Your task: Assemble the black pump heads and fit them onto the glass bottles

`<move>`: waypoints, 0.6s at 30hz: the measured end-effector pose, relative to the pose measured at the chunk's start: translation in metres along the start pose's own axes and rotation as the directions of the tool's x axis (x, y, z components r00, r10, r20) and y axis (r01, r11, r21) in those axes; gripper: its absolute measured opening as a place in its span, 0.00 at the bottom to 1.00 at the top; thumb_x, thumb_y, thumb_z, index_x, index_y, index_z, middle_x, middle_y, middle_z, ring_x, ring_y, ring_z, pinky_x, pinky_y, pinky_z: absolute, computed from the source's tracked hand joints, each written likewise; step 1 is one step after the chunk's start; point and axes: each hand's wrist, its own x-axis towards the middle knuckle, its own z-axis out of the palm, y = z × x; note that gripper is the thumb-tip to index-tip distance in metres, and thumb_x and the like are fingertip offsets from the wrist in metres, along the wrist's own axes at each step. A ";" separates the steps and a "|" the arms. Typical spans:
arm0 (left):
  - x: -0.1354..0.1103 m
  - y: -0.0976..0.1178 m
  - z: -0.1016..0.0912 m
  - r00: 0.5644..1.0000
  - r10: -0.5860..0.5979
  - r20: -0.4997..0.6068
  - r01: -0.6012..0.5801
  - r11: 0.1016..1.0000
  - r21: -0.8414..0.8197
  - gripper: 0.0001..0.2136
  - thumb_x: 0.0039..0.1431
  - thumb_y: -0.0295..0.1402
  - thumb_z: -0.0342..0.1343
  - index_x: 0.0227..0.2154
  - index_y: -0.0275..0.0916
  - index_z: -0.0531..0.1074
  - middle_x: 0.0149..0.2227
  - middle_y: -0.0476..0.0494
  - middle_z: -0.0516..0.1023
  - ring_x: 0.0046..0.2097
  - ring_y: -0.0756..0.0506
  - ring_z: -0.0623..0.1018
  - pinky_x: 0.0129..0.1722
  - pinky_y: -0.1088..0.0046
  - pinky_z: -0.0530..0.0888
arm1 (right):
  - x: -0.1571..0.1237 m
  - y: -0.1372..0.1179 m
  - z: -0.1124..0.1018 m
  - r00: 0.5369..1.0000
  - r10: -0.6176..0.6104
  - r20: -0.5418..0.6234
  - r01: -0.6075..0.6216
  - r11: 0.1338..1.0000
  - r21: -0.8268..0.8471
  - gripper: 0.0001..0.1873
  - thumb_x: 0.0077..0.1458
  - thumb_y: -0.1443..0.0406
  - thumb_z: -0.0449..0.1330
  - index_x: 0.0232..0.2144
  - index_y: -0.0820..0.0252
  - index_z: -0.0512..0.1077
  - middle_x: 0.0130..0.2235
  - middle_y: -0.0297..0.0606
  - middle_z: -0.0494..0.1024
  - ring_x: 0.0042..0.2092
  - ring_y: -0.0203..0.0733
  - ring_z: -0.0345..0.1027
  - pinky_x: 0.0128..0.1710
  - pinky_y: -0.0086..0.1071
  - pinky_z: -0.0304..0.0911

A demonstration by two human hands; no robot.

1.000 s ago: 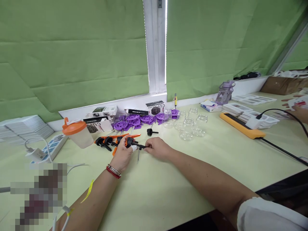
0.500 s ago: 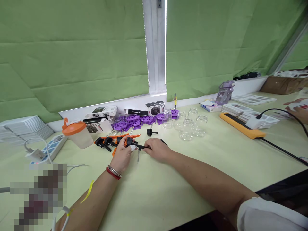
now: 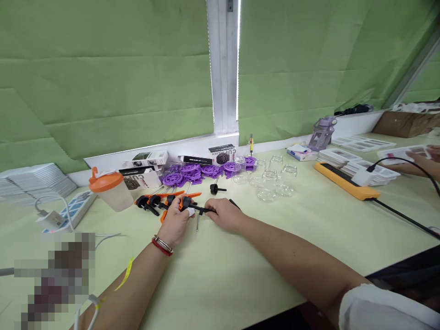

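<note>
My left hand (image 3: 176,223) is closed around the black and orange body of a small bar clamp (image 3: 188,204). My right hand (image 3: 225,214) is closed on the black bar end of that same clamp, so both hands hold it just above the pale green table (image 3: 282,238). More orange and black clamps (image 3: 151,201) lie just behind my left hand. A loose black knob piece (image 3: 216,188) lies a little beyond the hands.
Purple plastic wheels (image 3: 192,172), small boxes (image 3: 146,160) and several clear glass jars (image 3: 271,181) sit farther back. An orange-lidded cup (image 3: 110,190) and a power strip (image 3: 74,208) stand at the left. At the right lie an orange power strip (image 3: 343,179), a black cable and another person's hand (image 3: 424,160).
My hands have stayed nearly still on the clamp. The other person's hand at the far right has shifted with a white tray.
</note>
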 end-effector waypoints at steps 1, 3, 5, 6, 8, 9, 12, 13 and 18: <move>0.000 0.000 0.000 1.000 -0.001 0.001 0.001 1.000 0.003 0.23 0.39 0.27 0.59 0.42 0.40 0.65 0.39 0.48 0.71 0.33 0.51 0.70 0.36 0.71 0.68 | 0.000 0.001 0.001 1.000 -0.010 0.008 0.009 1.000 0.014 0.07 0.55 0.69 0.56 0.36 0.59 0.72 0.30 0.33 0.73 0.29 0.33 0.61 0.29 0.26 0.50; 0.000 0.000 0.000 1.000 -0.004 0.004 0.004 1.000 0.003 0.24 0.39 0.26 0.59 0.43 0.41 0.64 0.39 0.48 0.71 0.33 0.52 0.69 0.35 0.72 0.67 | -0.001 0.002 0.003 0.999 -0.042 0.013 0.042 0.999 0.027 0.09 0.55 0.70 0.55 0.38 0.58 0.72 0.30 0.33 0.73 0.30 0.33 0.62 0.29 0.26 0.50; -0.001 0.001 0.001 1.000 -0.003 0.006 0.003 1.000 -0.007 0.24 0.39 0.26 0.59 0.43 0.41 0.64 0.39 0.49 0.70 0.32 0.52 0.69 0.34 0.72 0.67 | -0.001 0.002 0.003 0.998 -0.056 0.005 0.056 0.998 0.030 0.10 0.55 0.70 0.54 0.38 0.58 0.73 0.30 0.33 0.74 0.30 0.33 0.62 0.29 0.26 0.50; -0.001 0.001 0.001 1.000 -0.001 0.006 0.001 1.000 -0.014 0.24 0.39 0.25 0.58 0.43 0.41 0.64 0.38 0.49 0.70 0.32 0.52 0.68 0.33 0.73 0.66 | -0.001 0.002 0.003 0.999 -0.053 0.001 0.053 0.998 0.032 0.10 0.55 0.70 0.54 0.38 0.58 0.73 0.30 0.33 0.73 0.29 0.33 0.62 0.29 0.26 0.50; -0.001 0.000 0.001 1.000 0.002 0.008 -0.001 1.000 -0.029 0.23 0.39 0.25 0.58 0.43 0.42 0.64 0.38 0.49 0.70 0.32 0.52 0.68 0.32 0.74 0.66 | -0.001 0.000 0.002 0.999 -0.043 -0.009 0.043 0.999 0.032 0.10 0.56 0.70 0.54 0.38 0.58 0.73 0.29 0.33 0.73 0.29 0.33 0.61 0.29 0.26 0.50; -0.001 0.000 0.000 1.000 0.002 0.008 -0.002 0.999 -0.037 0.23 0.39 0.25 0.58 0.43 0.42 0.64 0.38 0.49 0.70 0.32 0.52 0.68 0.30 0.75 0.65 | -0.002 -0.001 0.001 0.999 -0.041 -0.016 0.042 0.999 0.028 0.11 0.55 0.70 0.54 0.39 0.58 0.73 0.29 0.33 0.73 0.29 0.33 0.61 0.29 0.26 0.50; -0.001 -0.001 0.001 1.000 0.006 0.015 -0.005 0.999 -0.041 0.24 0.39 0.25 0.57 0.43 0.42 0.64 0.38 0.49 0.70 0.30 0.53 0.67 0.27 0.76 0.63 | -0.002 -0.002 0.001 0.999 -0.039 -0.037 0.040 0.999 0.021 0.11 0.55 0.71 0.54 0.38 0.58 0.74 0.30 0.33 0.74 0.29 0.34 0.62 0.30 0.26 0.51; -0.001 -0.001 0.001 1.000 0.006 0.016 -0.006 0.999 -0.042 0.24 0.40 0.25 0.57 0.43 0.42 0.63 0.38 0.49 0.70 0.29 0.54 0.66 0.27 0.76 0.63 | -0.002 -0.002 0.001 0.998 -0.037 -0.041 0.038 0.999 0.024 0.11 0.55 0.71 0.54 0.38 0.58 0.74 0.30 0.33 0.74 0.29 0.34 0.62 0.30 0.26 0.51; -0.005 0.004 0.005 1.000 -0.005 0.021 0.006 0.999 -0.050 0.22 0.39 0.24 0.56 0.41 0.41 0.63 0.37 0.50 0.69 0.28 0.54 0.66 0.28 0.75 0.63 | -0.001 0.001 0.004 1.000 -0.014 -0.023 0.016 0.996 0.092 0.11 0.55 0.70 0.55 0.39 0.58 0.74 0.28 0.32 0.72 0.28 0.33 0.60 0.29 0.26 0.51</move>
